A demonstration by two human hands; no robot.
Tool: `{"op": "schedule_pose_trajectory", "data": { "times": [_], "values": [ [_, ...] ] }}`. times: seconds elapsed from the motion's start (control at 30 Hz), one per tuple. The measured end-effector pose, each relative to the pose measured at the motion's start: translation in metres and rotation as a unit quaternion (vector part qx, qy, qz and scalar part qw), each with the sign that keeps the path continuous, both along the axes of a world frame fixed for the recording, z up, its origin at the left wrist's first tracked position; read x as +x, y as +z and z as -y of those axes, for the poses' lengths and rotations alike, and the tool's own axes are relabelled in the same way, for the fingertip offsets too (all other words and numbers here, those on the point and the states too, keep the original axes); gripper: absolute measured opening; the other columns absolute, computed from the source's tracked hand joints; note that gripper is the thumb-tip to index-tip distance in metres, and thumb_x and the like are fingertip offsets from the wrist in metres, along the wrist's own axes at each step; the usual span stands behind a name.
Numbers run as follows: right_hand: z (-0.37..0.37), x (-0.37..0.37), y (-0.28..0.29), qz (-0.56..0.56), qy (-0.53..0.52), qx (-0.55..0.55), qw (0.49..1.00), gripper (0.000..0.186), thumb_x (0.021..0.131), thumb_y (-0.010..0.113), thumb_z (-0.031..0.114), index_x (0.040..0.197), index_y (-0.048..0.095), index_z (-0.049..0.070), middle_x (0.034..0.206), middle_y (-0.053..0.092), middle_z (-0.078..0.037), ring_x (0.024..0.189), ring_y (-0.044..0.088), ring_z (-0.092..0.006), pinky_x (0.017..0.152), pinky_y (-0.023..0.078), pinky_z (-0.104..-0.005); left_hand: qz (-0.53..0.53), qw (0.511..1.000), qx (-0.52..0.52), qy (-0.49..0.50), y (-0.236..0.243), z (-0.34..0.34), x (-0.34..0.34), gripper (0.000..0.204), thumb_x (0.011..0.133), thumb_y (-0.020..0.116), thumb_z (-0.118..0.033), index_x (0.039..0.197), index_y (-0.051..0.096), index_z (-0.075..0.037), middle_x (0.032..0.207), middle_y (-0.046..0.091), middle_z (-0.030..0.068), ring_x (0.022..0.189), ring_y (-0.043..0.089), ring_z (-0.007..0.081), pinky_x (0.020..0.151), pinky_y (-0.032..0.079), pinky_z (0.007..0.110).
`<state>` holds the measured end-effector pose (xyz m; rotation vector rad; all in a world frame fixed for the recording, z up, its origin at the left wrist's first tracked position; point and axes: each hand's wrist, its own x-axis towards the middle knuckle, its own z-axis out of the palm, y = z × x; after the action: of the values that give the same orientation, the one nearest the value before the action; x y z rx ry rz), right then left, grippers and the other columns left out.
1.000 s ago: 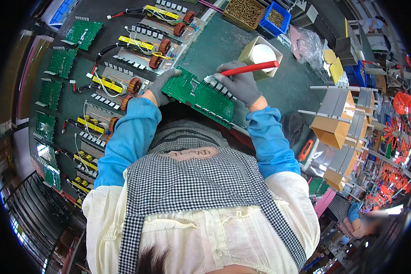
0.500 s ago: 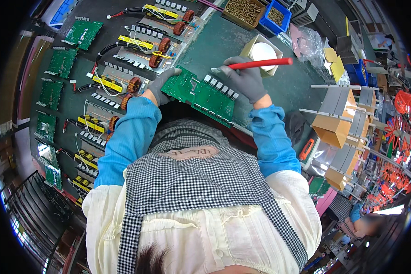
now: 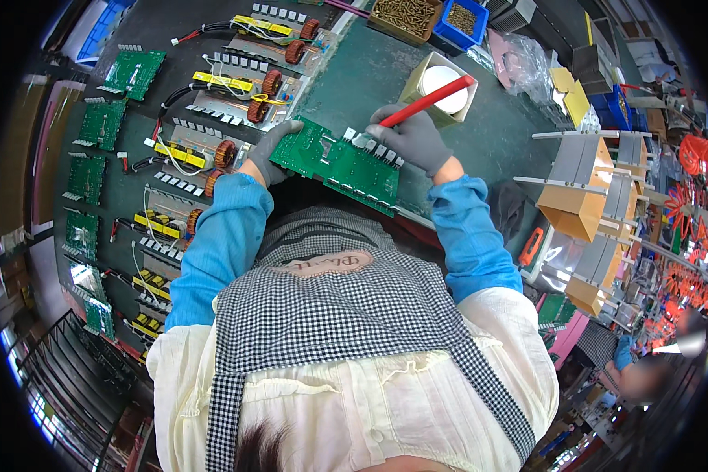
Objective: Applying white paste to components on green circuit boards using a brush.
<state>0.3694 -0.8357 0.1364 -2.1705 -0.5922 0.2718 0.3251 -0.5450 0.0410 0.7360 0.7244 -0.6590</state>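
My left hand (image 3: 273,153), in a grey glove, grips the left end of a green circuit board (image 3: 340,167) and holds it tilted at the table's near edge. A row of upright metal-tabbed components (image 3: 381,151) runs along the board's far edge. Closed around a red-handled brush (image 3: 429,100) is my gloved right hand (image 3: 418,141). The brush's pale tip is at the components near the middle of that row. Just beyond the right hand stands an open carton (image 3: 414,88) with a white round tub (image 3: 444,86) inside.
Assemblies with yellow transformers (image 3: 179,154) and copper coils line the left of the table, with several green boards (image 3: 134,72) farther left. A box of brass screws (image 3: 405,17) and a blue bin (image 3: 462,22) stand at the back. Tan-sided grey housings (image 3: 574,185) are at right.
The brush has swung to a steeper slant, and its tip has come down onto the board's components. The board sits slightly farther left in view, still in my left hand.
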Motion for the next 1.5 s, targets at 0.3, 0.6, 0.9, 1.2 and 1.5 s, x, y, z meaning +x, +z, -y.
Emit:
{"op": "schedule_pose_trajectory", "data": {
  "times": [0.3, 0.6, 0.9, 1.2, 1.5],
  "values": [
    [0.02, -0.001, 0.004, -0.082, -0.05, 0.052, 0.994, 0.023, 0.088, 0.071, 0.023, 0.098, 0.07, 0.003, 0.086, 0.07, -0.009, 0.08, 0.066, -0.0188, 0.073, 0.052, -0.0323, 0.002, 1.0, 0.002, -0.018, 0.009, 0.004, 0.005, 0.032, 0.092, 0.063, -0.027, 0.116, 0.061, -0.005, 0.108, 0.071, 0.0121, 0.093, 0.071, 0.0256, 0.084, 0.06, 0.039],
    [0.045, -0.019, 0.001, -0.055, -0.045, 0.019, 0.997, 0.027, 0.088, 0.072, 0.028, 0.097, 0.07, 0.002, 0.084, 0.07, -0.012, 0.08, 0.067, -0.02, 0.075, 0.052, -0.0342, 0.008, 0.999, -0.005, -0.039, 0.012, 0.007, 0.002, 0.032, 0.093, 0.062, -0.03, 0.115, 0.063, -0.007, 0.107, 0.071, 0.0105, 0.095, 0.07, 0.0254, 0.085, 0.059, 0.041],
    [0.05, -0.023, -0.007, -0.076, -0.087, 0.024, 0.993, 0.031, 0.088, 0.07, 0.037, 0.098, 0.07, 0.009, 0.097, 0.07, -0.013, 0.091, 0.067, -0.0318, 0.082, 0.052, -0.0403, 0.016, 0.998, 0.022, -0.051, -0.001, -0.004, 0.005, 0.041, 0.092, 0.061, -0.033, 0.121, 0.06, -0.004, 0.116, 0.069, 0.0161, 0.099, 0.07, 0.0283, 0.084, 0.061, 0.041],
    [0.062, -0.024, 0.004, -0.064, -0.076, 0.033, 0.994, 0.026, 0.088, 0.07, 0.029, 0.097, 0.069, 0.005, 0.092, 0.07, -0.014, 0.085, 0.068, -0.029, 0.077, 0.052, -0.038, -0.013, 0.998, -0.058, 0.0, 0.016, 0.004, 0.002, 0.035, 0.093, 0.063, -0.026, 0.12, 0.058, -0.004, 0.11, 0.069, 0.0131, 0.096, 0.07, 0.0283, 0.09, 0.058, 0.044],
    [0.087, -0.032, 0.075, -0.035, -0.2, 0.249, 0.947, 0.023, 0.088, 0.072, 0.018, 0.102, 0.068, 0.001, 0.098, 0.067, -0.006, 0.084, 0.059, -0.0108, 0.073, 0.047, -0.0258, 0.072, 0.996, -0.021, -0.043, 0.064, -0.002, -0.01, 0.042, 0.099, 0.055, -0.026, 0.132, 0.052, 0.001, 0.124, 0.064, 0.0181, 0.112, 0.066, 0.0299, 0.102, 0.052, 0.046]
  ]
}}
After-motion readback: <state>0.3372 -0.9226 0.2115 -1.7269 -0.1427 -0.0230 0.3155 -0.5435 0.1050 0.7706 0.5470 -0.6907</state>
